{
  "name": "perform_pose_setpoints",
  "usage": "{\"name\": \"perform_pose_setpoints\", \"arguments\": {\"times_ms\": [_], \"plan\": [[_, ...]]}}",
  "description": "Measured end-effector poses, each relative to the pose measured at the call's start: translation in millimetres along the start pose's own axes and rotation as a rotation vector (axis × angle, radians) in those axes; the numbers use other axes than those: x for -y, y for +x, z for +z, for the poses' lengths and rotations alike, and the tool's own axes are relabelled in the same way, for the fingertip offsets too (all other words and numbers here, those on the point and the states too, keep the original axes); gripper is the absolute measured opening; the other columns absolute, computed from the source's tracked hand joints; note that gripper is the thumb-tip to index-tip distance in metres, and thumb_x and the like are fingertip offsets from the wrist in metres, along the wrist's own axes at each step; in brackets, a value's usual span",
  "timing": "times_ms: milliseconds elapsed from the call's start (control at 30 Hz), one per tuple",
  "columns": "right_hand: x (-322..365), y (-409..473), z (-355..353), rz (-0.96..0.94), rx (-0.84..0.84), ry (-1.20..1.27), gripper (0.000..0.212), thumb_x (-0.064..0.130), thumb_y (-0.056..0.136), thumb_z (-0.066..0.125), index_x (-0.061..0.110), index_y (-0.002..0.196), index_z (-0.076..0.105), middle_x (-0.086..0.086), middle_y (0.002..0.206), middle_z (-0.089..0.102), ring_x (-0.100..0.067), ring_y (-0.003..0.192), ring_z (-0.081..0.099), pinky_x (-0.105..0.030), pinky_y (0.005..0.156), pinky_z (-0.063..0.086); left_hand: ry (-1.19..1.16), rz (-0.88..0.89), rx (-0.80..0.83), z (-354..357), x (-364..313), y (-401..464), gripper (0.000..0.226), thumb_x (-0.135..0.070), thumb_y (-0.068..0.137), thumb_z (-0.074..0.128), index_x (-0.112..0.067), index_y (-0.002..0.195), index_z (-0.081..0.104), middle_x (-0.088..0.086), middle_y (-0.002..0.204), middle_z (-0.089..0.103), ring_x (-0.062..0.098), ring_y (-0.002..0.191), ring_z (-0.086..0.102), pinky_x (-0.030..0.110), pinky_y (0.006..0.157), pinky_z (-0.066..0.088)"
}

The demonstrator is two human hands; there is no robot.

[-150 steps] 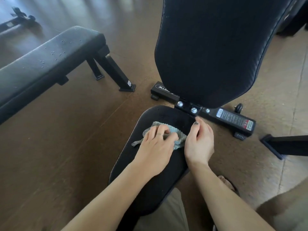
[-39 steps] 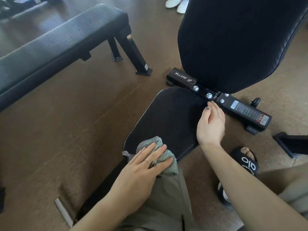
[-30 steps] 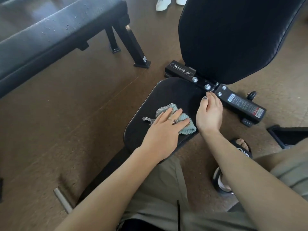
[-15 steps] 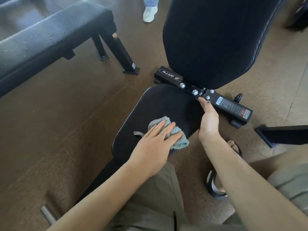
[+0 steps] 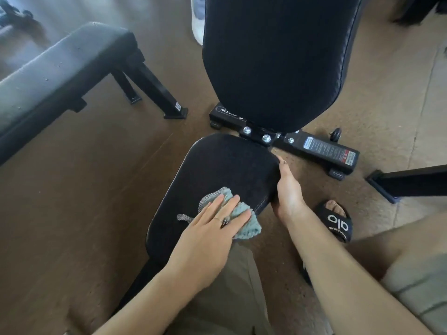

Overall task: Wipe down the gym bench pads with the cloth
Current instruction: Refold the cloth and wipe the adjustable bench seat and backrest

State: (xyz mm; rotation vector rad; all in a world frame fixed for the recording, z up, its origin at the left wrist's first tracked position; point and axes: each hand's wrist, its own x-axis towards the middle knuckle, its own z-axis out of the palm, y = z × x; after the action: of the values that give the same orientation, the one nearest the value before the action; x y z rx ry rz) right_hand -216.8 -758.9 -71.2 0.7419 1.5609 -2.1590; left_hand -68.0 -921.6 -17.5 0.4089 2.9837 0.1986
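Left hand [image 5: 205, 240] lay flat, fingers straight, pressing the cloth [image 5: 232, 211] onto the seat pad [image 5: 225, 165] near its right edge. Right hand [image 5: 289, 192] curled round that edge, steadying it. Cloth looked soft, light, bunchy; best pressed flat-palmed.

Single head-worn wide-angle view, looking steeply down and forward, close above seat pad [image 5: 225, 170]
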Motion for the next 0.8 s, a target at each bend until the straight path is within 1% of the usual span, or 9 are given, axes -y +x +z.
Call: {"name": "perform_pose_setpoints", "arguments": {"times_ms": [100, 167, 233, 300, 400, 533, 600, 700, 800], "plan": [[-2.6, 5.3, -6.0, 0.004, 0.118, 0.073, 0.046, 0.052, 0.104, 0.039, 0.028, 0.135, 0.064, -0.006, 0.129, 0.070, -0.025, 0.116, 0.069, -0.047, 0.111, 0.047, -0.061, 0.013, -0.009, 8.3, -3.0, 91.0, 0.067, -0.012, 0.099, 0.045, -0.032, 0.160, 0.023, -0.001, 0.170, 0.011, 0.024, 0.157, 0.005, 0.040, 0.126, 0.013], [-1.2, 7.7, -8.2, -0.010, 0.146, 0.127, 0.052, 0.050, 0.106, 0.032, 0.020, 0.132, 0.066, -0.006, 0.127, 0.072, -0.022, 0.118, 0.068, -0.044, 0.114, 0.043, -0.057, -0.015, -0.016, 7.6, -2.7, 144.9, 0.064, -0.012, 0.101, 0.044, -0.033, 0.159, 0.025, -0.002, 0.170, 0.012, 0.023, 0.157, 0.005, 0.043, 0.126, 0.016], [0.6, 7.1, -8.6, -0.015, 0.159, 0.145, 0.056, 0.051, 0.107, 0.026, 0.021, 0.130, 0.067, -0.003, 0.128, 0.072, -0.019, 0.120, 0.067, -0.042, 0.114, 0.042, -0.060, -0.035, -0.014, 9.0, -2.9, 172.1, 0.059, -0.014, 0.102, 0.043, -0.033, 0.157, 0.031, -0.003, 0.169, 0.015, 0.023, 0.157, 0.007, 0.043, 0.125, 0.019], [1.0, 5.6, -7.9, -0.007, 0.172, 0.143, 0.062, 0.055, 0.105, 0.022, 0.020, 0.130, 0.067, -0.004, 0.129, 0.071, -0.020, 0.121, 0.066, -0.043, 0.115, 0.041, -0.069, -0.039, -0.036, 9.5, -4.4, 162.9, 0.061, -0.012, 0.101, 0.044, -0.032, 0.157, 0.030, -0.003, 0.169, 0.014, 0.023, 0.157, 0.006, 0.044, 0.125, 0.021], [3.4, 4.1, -7.0, -0.005, 0.173, 0.128, 0.064, 0.057, 0.105, 0.020, 0.021, 0.125, 0.069, -0.008, 0.124, 0.073, -0.025, 0.118, 0.068, -0.048, 0.114, 0.042, -0.073, -0.006, 0.005, 9.3, -4.5, 98.2, 0.072, -0.008, 0.097, 0.046, -0.031, 0.160, 0.021, -0.001, 0.170, 0.009, 0.023, 0.157, 0.003, 0.045, 0.125, 0.021], [2.0, 7.4, -8.2, 0.067, 0.141, 0.124, 0.061, 0.066, 0.101, 0.019, 0.036, 0.134, 0.061, 0.002, 0.132, 0.069, -0.023, 0.125, 0.061, -0.048, 0.117, 0.038, -0.065, 0.040, 0.005, 3.3, -6.5, 15.1, 0.064, -0.016, 0.090, 0.044, -0.030, 0.152, 0.042, 0.000, 0.162, 0.035, 0.026, 0.150, 0.031, 0.042, 0.113, 0.038], [1.9, 9.3, -10.3, 0.085, 0.147, 0.134, 0.060, 0.065, 0.102, 0.020, 0.034, 0.135, 0.060, -0.001, 0.132, 0.069, -0.024, 0.123, 0.064, -0.048, 0.114, 0.041, -0.030, 0.051, -0.007, 4.0, -5.8, 35.1, 0.060, -0.021, 0.093, 0.035, -0.031, 0.153, 0.040, 0.000, 0.163, 0.034, 0.025, 0.151, 0.030, 0.041, 0.115, 0.036], [1.6, 12.2, -15.0, 0.086, 0.187, 0.251, 0.069, 0.060, 0.104, 0.018, 0.017, 0.140, 0.057, -0.012, 0.133, 0.067, -0.028, 0.123, 0.065, -0.047, 0.112, 0.043, -0.080, 0.042, -0.021, 10.4, -11.2, 110.6, 0.063, -0.017, 0.099, 0.043, -0.034, 0.158, 0.028, -0.003, 0.169, 0.016, 0.022, 0.157, 0.008, 0.040, 0.125, 0.017], [1.6, 11.1, -18.7, 0.128, 0.175, 0.415, 0.076, 0.068, 0.100, 0.020, 0.016, 0.143, 0.056, -0.010, 0.145, 0.059, -0.028, 0.133, 0.054, -0.044, 0.115, 0.036, -0.104, -0.024, -0.025, 9.8, -15.7, 173.7, 0.054, -0.013, 0.099, 0.046, -0.028, 0.151, 0.044, 0.001, 0.166, 0.026, 0.025, 0.156, 0.012, 0.040, 0.125, 0.017]]}}
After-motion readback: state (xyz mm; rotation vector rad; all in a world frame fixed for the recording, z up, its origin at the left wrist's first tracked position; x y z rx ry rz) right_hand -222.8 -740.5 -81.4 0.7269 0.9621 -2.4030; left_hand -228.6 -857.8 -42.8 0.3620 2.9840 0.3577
